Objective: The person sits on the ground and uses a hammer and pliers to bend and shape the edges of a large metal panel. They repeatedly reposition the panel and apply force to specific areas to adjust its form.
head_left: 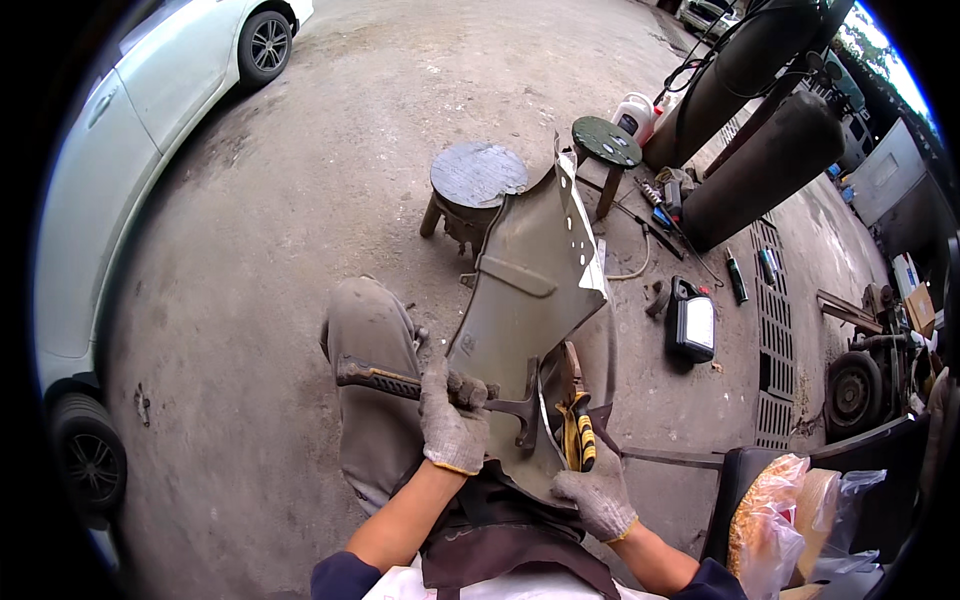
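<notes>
A grey-green curved metal car panel (520, 300), which looks like a fender, leans across my lap. Its right edge is white with several holes. My left hand (452, 428), in a grey knit glove, is closed round a body hammer (380, 381); the dark handle points left and the head lies over the lower part of the panel. My right hand (598, 490), also gloved, is closed on pliers with yellow-and-black handles (578, 432). Their jaws point up at the panel's lower right edge, and whether they grip it I cannot tell.
Two round stools, one grey-topped (478, 172) and one green (607, 142), stand beyond the panel. Dark gas cylinders (765, 170) lean at the right, near a black jug (690, 322) and a floor grate (773, 345). A white car (150, 130) is at the left.
</notes>
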Available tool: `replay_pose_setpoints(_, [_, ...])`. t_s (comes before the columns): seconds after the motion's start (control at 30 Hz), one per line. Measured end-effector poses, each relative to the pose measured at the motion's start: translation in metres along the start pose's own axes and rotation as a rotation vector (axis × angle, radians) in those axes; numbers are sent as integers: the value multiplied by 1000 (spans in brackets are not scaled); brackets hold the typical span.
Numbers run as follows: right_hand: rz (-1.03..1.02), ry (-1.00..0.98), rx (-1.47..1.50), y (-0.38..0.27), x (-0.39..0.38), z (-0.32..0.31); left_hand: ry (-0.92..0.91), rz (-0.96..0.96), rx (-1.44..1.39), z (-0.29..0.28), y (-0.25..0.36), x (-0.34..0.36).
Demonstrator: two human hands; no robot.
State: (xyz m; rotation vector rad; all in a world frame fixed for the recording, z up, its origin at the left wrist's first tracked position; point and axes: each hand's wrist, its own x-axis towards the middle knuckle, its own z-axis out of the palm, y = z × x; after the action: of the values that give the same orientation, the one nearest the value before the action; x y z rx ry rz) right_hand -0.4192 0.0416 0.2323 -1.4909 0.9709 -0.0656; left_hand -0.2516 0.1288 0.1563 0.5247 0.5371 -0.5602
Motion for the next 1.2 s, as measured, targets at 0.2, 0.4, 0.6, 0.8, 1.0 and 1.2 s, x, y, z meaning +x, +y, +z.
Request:
replay_pose_setpoints(0.2, [43, -59, 123, 18, 2, -3, 79, 18, 12, 7, 4, -11])
replay_pose_setpoints(0.4, [65, 54, 233, 35, 2, -9, 49, -77, -4, 13, -10, -12])
replay_pose_setpoints(0.6, [192, -4, 275, -21, 21, -13, -92, -110, 47, 48, 12, -7])
replay_pose_setpoints(0.8, [155, -73, 152, -13, 33, -8, -111, -117, 196, 54, 26, 0])
replay_pose_setpoints(1.0, [228, -63, 57, -16, 44, -12, -131, -369, 574, 33, 38, 8])
replay_pose_setpoints(1.2, [252, -26, 82, -23, 45, -10, -150, -361, 332, 21, 47, 30])
